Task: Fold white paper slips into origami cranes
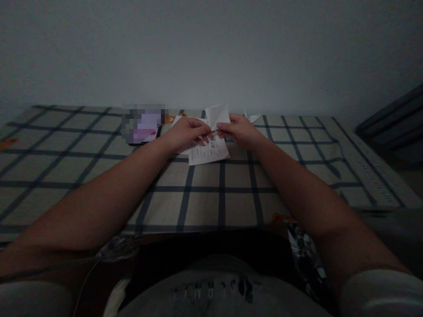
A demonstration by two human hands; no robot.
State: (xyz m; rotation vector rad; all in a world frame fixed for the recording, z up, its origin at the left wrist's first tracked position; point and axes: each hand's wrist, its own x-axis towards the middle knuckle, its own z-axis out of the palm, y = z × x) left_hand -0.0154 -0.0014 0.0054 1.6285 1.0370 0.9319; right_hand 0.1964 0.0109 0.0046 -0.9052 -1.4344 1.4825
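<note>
Both hands meet over the far middle of the cloth-covered table. Between the thumb and fingers of my right hand (238,129) is a folded piece of white paper (218,116), standing upright. My left hand (190,132) comes in from the other side, its fingers pinched at the paper's lower left corner. Beneath the hands lies a printed sheet (209,152) with lines of dark text, partly covered by my fingers. More white paper shows behind my left hand.
A phone (145,125) with a lit, blurred-out screen is left of my hands. White paper scraps (253,118) lie behind my right hand. The checked tablecloth (205,207) has some creases at right. A pale wall (211,53) rises behind the table.
</note>
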